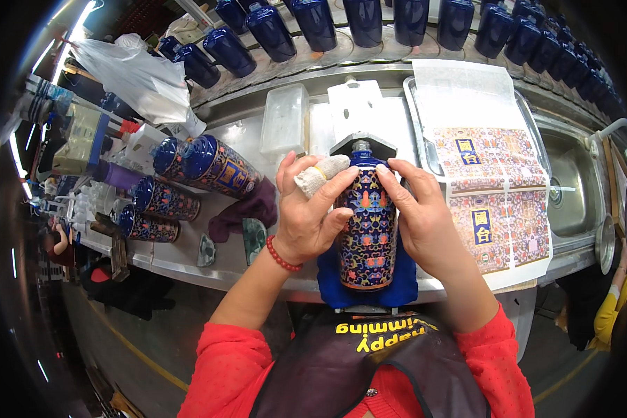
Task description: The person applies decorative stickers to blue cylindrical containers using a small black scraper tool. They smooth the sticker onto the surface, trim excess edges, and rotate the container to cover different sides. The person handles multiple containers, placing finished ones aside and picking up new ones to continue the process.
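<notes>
On the head cam I've got both hands up at the shoulder of a patterned bottle [368,237], one each side, so they're apart with the bottle between them. The left hand [308,216] has fingertips on the left edge, and there's a whitish cloth wrap [320,175] around its finger area, though I can't make out exactly how it's fixed. The right hand [425,216] lies along the right edge, fingertips up near the top. Both touch the bottle for sure, but I can't tell whether either one is really gripping.

The bottle sits in the middle, right in front of the person, neck pointing away and up against a metal bracket [340,144]. A blue cloth [405,279] shows around its lower end, at the near edge of the worktop [240,134].

Over on the left I see more patterned bottles [166,198] lying or leaning, with a purple cloth [247,211] beside them and a clear plastic bag [136,76] behind. Just right of the hands there are colorful printed sheets [498,230], then a metal sink [579,184]. Plain blue bottles [366,21] line the far side in a curved row.
</notes>
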Demonstrator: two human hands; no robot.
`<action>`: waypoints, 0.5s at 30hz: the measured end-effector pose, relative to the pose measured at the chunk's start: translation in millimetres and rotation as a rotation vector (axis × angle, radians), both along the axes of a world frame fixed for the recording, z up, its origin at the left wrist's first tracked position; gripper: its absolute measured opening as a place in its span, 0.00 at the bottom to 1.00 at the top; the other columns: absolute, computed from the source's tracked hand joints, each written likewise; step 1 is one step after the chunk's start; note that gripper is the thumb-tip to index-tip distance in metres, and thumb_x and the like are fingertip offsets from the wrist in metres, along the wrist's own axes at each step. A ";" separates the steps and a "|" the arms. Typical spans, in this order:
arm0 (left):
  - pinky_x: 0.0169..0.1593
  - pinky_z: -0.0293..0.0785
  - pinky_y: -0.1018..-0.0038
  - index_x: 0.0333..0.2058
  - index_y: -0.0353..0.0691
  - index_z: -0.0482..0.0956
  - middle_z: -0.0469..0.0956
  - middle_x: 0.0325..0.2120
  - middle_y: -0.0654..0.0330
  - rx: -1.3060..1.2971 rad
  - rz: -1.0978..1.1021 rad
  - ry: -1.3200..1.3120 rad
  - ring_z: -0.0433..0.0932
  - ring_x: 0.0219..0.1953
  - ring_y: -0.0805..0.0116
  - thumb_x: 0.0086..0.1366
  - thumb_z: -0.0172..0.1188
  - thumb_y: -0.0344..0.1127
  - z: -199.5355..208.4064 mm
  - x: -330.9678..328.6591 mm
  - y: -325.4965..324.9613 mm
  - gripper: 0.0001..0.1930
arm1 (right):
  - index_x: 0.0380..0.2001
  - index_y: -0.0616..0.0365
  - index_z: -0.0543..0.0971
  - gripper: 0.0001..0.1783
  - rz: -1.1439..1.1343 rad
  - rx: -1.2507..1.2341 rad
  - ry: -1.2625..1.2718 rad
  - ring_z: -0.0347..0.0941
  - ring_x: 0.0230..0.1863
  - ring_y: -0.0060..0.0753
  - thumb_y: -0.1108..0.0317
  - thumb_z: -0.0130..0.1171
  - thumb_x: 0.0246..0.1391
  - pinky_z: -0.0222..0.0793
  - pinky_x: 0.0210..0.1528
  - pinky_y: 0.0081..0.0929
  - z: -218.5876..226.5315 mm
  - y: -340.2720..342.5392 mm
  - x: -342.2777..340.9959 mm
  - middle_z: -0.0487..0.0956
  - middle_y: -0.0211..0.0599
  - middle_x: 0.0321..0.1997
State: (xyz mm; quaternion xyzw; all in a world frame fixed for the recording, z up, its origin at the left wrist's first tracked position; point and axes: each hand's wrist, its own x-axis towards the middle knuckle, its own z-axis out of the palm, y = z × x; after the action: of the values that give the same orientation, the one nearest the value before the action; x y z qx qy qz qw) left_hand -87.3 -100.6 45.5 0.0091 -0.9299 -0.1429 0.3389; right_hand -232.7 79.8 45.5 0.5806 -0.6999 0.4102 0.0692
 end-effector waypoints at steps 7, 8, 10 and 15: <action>0.70 0.46 0.48 0.55 0.45 0.83 0.79 0.54 0.57 0.014 -0.019 -0.009 0.68 0.59 0.53 0.73 0.51 0.59 1.4 -5.2 -1.9 0.27 | 0.57 0.61 0.78 0.30 -0.002 -0.006 -0.013 0.73 0.56 0.58 0.85 0.58 0.46 0.71 0.57 0.45 2.2 -0.7 -3.1 0.74 0.54 0.55; 0.70 0.46 0.48 0.55 0.46 0.83 0.79 0.54 0.57 0.013 -0.020 -0.013 0.68 0.59 0.53 0.73 0.51 0.59 1.5 -5.3 -2.5 0.27 | 0.56 0.61 0.78 0.31 0.001 -0.014 -0.010 0.73 0.55 0.57 0.85 0.58 0.45 0.71 0.57 0.45 2.1 -1.7 -3.7 0.74 0.54 0.55; 0.70 0.46 0.47 0.55 0.46 0.83 0.80 0.53 0.57 0.021 -0.026 -0.011 0.68 0.59 0.53 0.73 0.51 0.60 1.8 -5.1 -3.4 0.27 | 0.56 0.61 0.78 0.31 0.002 -0.019 -0.004 0.73 0.55 0.57 0.86 0.58 0.45 0.71 0.57 0.45 1.8 -3.4 -4.7 0.74 0.53 0.54; 0.70 0.47 0.47 0.55 0.45 0.83 0.80 0.52 0.57 0.017 -0.030 -0.008 0.68 0.59 0.54 0.72 0.51 0.60 1.1 -5.7 -3.6 0.27 | 0.57 0.62 0.77 0.32 0.010 -0.022 -0.010 0.72 0.55 0.57 0.87 0.56 0.44 0.71 0.57 0.46 0.5 -4.2 -5.6 0.74 0.53 0.53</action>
State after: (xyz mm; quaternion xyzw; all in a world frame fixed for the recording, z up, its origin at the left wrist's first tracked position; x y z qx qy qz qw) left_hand -93.0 -104.2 46.5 -0.0015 -0.9300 -0.1558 0.3329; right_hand -238.2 75.5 46.0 0.5811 -0.6928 0.4213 0.0701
